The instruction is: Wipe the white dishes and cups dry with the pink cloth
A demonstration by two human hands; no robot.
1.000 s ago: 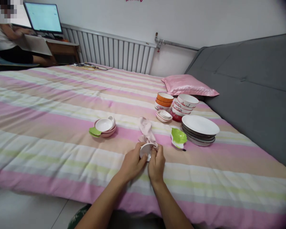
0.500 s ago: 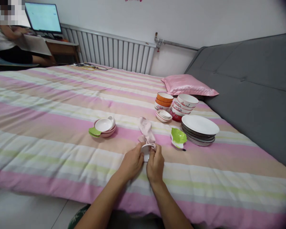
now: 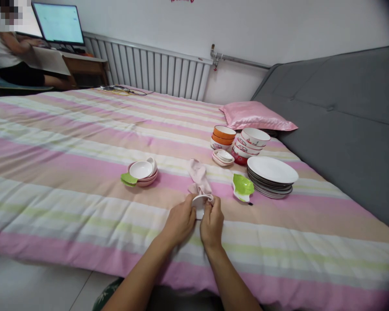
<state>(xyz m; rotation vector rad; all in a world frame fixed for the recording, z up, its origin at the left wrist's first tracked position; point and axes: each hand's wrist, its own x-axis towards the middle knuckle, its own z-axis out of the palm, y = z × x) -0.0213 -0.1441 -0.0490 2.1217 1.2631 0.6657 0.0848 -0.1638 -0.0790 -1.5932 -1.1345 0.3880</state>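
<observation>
Between my two hands a small white dish (image 3: 199, 208) is held just over the bed, its near part partly hidden by my fingers. My left hand (image 3: 181, 219) is closed on the dish's left side. My right hand (image 3: 212, 220) grips the right side, pressing a pale pink cloth (image 3: 200, 175) against the rim. The rest of the cloth trails away from me across the sheet. To the right lies a green leaf-shaped dish (image 3: 243, 185). Off to the left is a nested pile of small pink and white bowls (image 3: 141, 170), with a green leaf-like handle.
A stack of plates (image 3: 272, 169) stands at the right, behind it stacked white and red bowls (image 3: 254, 138), orange bowls (image 3: 224, 133) and small dishes (image 3: 223, 157). A pink pillow (image 3: 257, 115) rests by the grey headboard (image 3: 330, 103). Someone sits at a desk (image 3: 84, 65) far left.
Almost nothing differs. Both hands keep hold of the white dish and cloth, shifted only very slightly to the right.
</observation>
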